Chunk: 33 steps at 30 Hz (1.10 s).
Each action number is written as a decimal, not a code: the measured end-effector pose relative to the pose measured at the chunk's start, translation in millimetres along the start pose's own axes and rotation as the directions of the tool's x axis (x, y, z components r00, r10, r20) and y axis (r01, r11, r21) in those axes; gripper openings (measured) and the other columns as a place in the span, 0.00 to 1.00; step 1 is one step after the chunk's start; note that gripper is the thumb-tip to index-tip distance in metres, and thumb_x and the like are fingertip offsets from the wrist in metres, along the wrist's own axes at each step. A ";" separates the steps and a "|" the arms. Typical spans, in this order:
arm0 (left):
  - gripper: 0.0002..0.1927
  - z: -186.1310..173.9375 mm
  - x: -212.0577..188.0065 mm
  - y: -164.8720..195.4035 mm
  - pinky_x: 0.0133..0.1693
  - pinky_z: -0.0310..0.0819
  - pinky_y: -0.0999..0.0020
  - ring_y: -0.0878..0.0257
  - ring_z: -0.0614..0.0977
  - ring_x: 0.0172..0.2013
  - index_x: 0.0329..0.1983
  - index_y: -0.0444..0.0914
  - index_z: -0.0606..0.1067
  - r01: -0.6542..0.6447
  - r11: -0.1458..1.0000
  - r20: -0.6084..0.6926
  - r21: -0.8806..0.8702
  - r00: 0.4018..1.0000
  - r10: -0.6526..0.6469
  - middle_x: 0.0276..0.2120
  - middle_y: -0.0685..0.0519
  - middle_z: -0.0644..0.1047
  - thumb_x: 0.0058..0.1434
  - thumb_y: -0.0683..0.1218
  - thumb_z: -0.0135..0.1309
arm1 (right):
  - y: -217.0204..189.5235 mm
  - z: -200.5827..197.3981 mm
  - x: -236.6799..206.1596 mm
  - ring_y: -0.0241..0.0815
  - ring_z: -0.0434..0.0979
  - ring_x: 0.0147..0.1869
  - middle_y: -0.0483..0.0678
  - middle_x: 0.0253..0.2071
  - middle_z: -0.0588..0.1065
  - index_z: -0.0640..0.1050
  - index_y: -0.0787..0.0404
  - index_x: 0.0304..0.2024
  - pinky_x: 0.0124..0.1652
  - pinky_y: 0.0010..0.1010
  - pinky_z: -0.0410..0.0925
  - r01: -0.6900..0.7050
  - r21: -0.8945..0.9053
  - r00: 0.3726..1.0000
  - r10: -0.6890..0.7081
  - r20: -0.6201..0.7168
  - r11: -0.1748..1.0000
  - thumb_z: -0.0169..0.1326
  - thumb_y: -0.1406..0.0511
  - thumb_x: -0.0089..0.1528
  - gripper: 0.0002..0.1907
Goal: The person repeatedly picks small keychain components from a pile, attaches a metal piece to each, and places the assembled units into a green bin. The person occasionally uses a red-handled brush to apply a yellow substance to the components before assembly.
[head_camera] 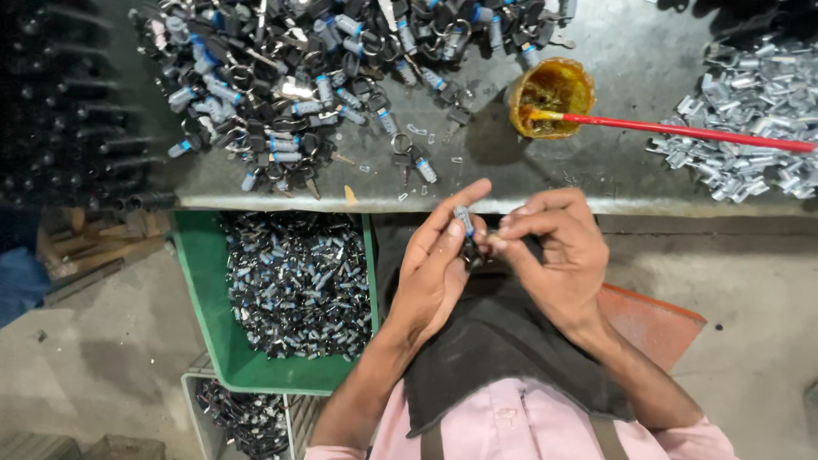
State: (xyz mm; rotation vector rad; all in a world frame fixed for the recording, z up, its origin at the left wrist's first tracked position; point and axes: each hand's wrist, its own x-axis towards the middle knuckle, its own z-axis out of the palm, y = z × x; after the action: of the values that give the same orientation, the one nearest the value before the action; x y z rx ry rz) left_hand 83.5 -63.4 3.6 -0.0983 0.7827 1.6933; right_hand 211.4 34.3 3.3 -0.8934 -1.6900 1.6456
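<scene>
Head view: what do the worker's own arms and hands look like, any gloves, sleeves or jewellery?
Both the left hand and right hand are bare: no gloves, rings or watch visible. The forearms are uncovered too. Pale pink sleeves show only at the bottom edge. A dark apron covers the lap.

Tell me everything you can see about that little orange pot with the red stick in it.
The small round pot looks like translucent amber plastic, open-topped and smeared inside with a yellowish, greasy-looking paste. It stands upright on the grey metal bench, beyond both hands, which do not touch it. A thin red-handled brush rests tip-down in it, its handle leaning over the rim toward the heap of silver metal parts.
</scene>
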 end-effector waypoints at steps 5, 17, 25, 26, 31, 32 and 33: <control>0.17 -1.0 -4.5 -7.7 0.53 0.70 0.68 0.67 0.75 0.48 0.64 0.33 0.70 -0.005 0.999 -0.020 0.036 1.000 0.006 0.48 0.53 0.75 0.77 0.45 0.49 | -1.4 4.9 4.0 0.38 0.80 0.45 0.50 0.51 0.66 0.76 0.71 0.41 0.44 0.26 0.78 -0.110 0.123 0.993 0.105 0.047 0.986 0.59 0.81 0.62 0.08; 0.18 -1.5 -4.9 -12.1 0.54 0.73 0.68 0.66 0.76 0.50 0.66 0.31 0.71 -0.011 0.997 -0.015 0.074 1.000 0.012 0.52 0.50 0.76 0.78 0.44 0.48 | -9.2 7.6 2.5 0.38 0.79 0.46 0.50 0.52 0.66 0.75 0.71 0.42 0.41 0.26 0.79 -0.115 0.140 0.993 0.114 0.017 0.983 0.58 0.82 0.62 0.08; 0.20 -2.2 -7.5 -10.9 0.53 0.74 0.69 0.67 0.77 0.50 0.65 0.31 0.70 -0.003 0.989 -0.026 0.147 1.000 0.007 0.55 0.52 0.77 0.75 0.46 0.48 | -2.3 5.4 -2.3 0.38 0.79 0.47 0.50 0.53 0.65 0.75 0.70 0.43 0.41 0.26 0.79 -0.089 0.118 0.996 0.087 0.021 0.989 0.59 0.81 0.63 0.09; 0.20 -2.2 -7.1 -9.4 0.51 0.74 0.70 0.68 0.76 0.48 0.67 0.31 0.71 0.002 0.987 -0.001 0.162 1.000 -0.002 0.52 0.52 0.77 0.77 0.46 0.48 | 0.7 3.9 -4.0 0.39 0.79 0.47 0.50 0.53 0.65 0.75 0.70 0.45 0.41 0.27 0.79 -0.077 0.115 0.997 0.074 0.031 0.990 0.59 0.81 0.64 0.09; 0.21 -2.3 -7.3 11.6 0.42 0.72 0.72 0.70 0.72 0.41 0.68 0.28 0.72 0.082 0.963 0.106 0.257 0.988 -0.112 0.50 0.53 0.77 0.79 0.47 0.48 | 18.6 -16.8 -2.7 0.39 0.78 0.49 0.50 0.53 0.68 0.64 0.61 0.59 0.42 0.32 0.78 -0.382 0.580 0.924 0.311 0.223 0.720 0.61 0.76 0.64 0.26; 0.21 -2.6 -7.5 16.4 0.42 0.73 0.72 0.70 0.74 0.41 0.68 0.30 0.71 0.062 0.950 0.096 0.306 0.991 -0.095 0.48 0.52 0.77 0.78 0.46 0.49 | 20.5 -22.6 0.1 0.39 0.77 0.51 0.49 0.53 0.68 0.62 0.60 0.62 0.45 0.33 0.77 -0.410 0.645 0.911 0.332 0.247 0.645 0.62 0.76 0.63 0.30; 0.20 -2.3 -9.1 20.0 0.42 0.73 0.72 0.69 0.75 0.41 0.68 0.32 0.70 0.042 0.935 0.086 0.352 0.993 -0.077 0.46 0.52 0.77 0.76 0.45 0.49 | 20.5 -34.1 6.5 0.39 0.77 0.48 0.49 0.52 0.69 0.62 0.59 0.65 0.42 0.30 0.75 -0.378 0.717 0.916 0.352 0.195 0.586 0.63 0.72 0.65 0.31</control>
State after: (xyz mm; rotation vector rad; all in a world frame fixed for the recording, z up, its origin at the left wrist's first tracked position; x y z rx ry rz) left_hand 67.5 -73.6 14.9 0.2057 0.9844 1.4654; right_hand 236.1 59.6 -15.9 -0.8005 -0.6769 2.3717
